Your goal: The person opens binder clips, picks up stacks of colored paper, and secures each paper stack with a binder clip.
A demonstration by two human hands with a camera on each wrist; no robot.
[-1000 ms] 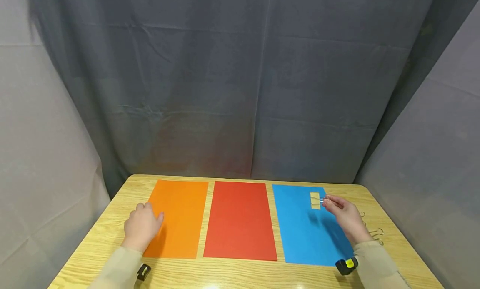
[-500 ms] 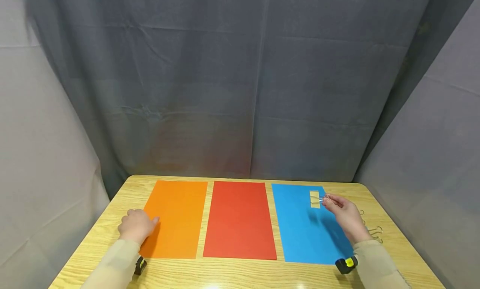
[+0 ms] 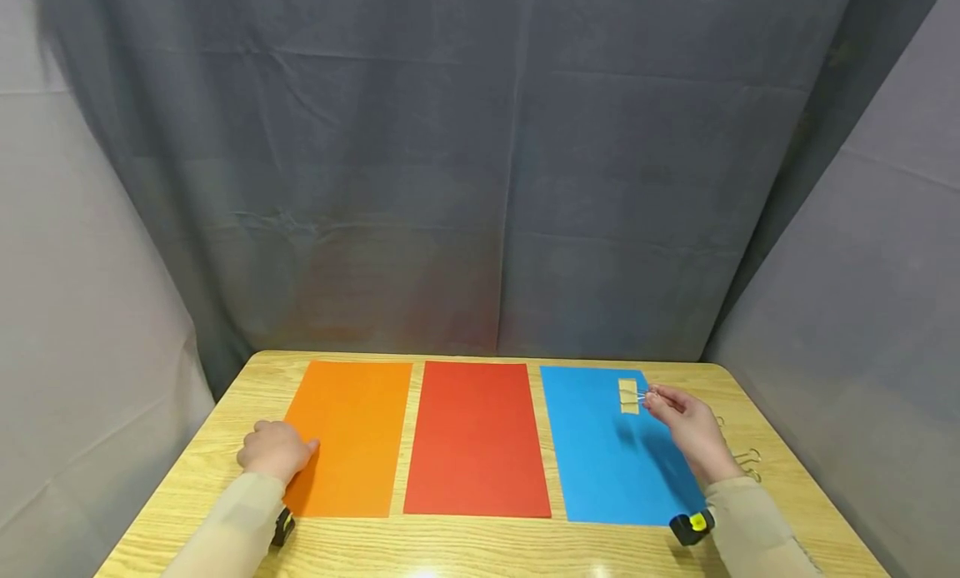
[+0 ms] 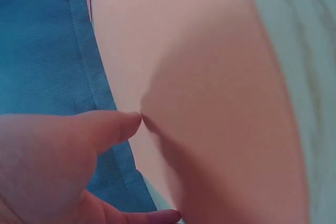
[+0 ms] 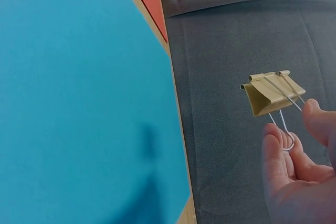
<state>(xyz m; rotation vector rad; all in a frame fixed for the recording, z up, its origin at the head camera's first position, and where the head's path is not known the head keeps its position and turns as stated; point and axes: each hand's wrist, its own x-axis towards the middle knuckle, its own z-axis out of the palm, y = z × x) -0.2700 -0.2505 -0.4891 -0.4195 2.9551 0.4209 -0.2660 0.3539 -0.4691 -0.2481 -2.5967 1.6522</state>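
High over the blue sheet (image 3: 600, 478) my right hand (image 3: 693, 432) holds a yellowish binder clip (image 3: 628, 396) by its wire handles. The right wrist view shows the clip body with one handle at the thumb (image 5: 317, 119) and the other, looped one at the fingers. At the left, my left hand (image 3: 276, 450) is by the side edge of the orange sheet (image 3: 352, 436). Its thumb (image 4: 118, 127) and a lower finger point over that edge with nothing held between them, their tips meeting their shadows on the paper. Its other fingers are hidden in that view.
A red sheet (image 3: 477, 436) lies between the orange and blue ones on the wooden table (image 3: 465, 553). Wire handles of several more binder clips (image 3: 748, 456) show beyond the right wrist, partly hidden. Grey curtains (image 3: 420, 186) hang behind and on both sides.
My left hand has moved a little left and towards me, off the orange sheet's middle part to its edge. The right hand holds the binder clip nearly still.
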